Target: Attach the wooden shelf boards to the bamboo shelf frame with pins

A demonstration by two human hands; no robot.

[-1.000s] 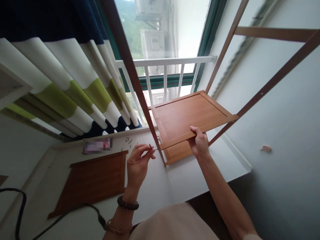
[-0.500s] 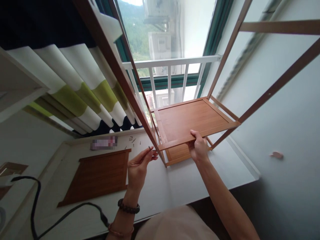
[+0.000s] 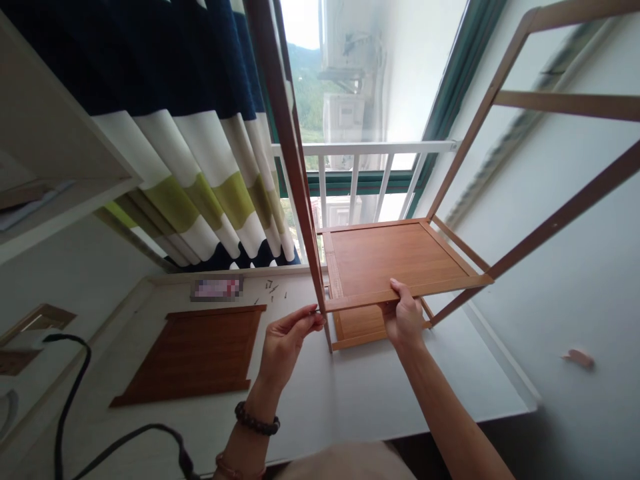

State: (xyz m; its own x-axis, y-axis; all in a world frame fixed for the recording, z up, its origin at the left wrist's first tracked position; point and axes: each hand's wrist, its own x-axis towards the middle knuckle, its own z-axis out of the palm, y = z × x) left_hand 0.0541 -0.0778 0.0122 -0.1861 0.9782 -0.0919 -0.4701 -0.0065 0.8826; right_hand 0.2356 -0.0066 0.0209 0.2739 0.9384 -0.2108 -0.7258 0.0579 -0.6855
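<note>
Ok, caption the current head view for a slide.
Right hand grips the wooden shelf; left hand pinches a thin piece beside the post.

1. Shelf frame (image 3: 301, 180) stands on desk (image 3: 370, 393). 2 panels in it: upper panel (image 3: 400, 257) over lower panel (image 3: 363, 325).
2. Left hand (image 3: 283, 347) at frame's front-left post; right hand (image 3: 406, 320) on upper panel's front edge.
3. Loose panel (image 3: 200, 355) flat on desk, left of frame.
4. Behind it: blurred flat item (image 3: 217, 289), screws (image 3: 273, 289) to its right.
5. Railing (image 3: 355, 187) behind frame, curtain (image 3: 215, 173) to its left.
6. Cable (image 3: 73, 393) front left.
</note>
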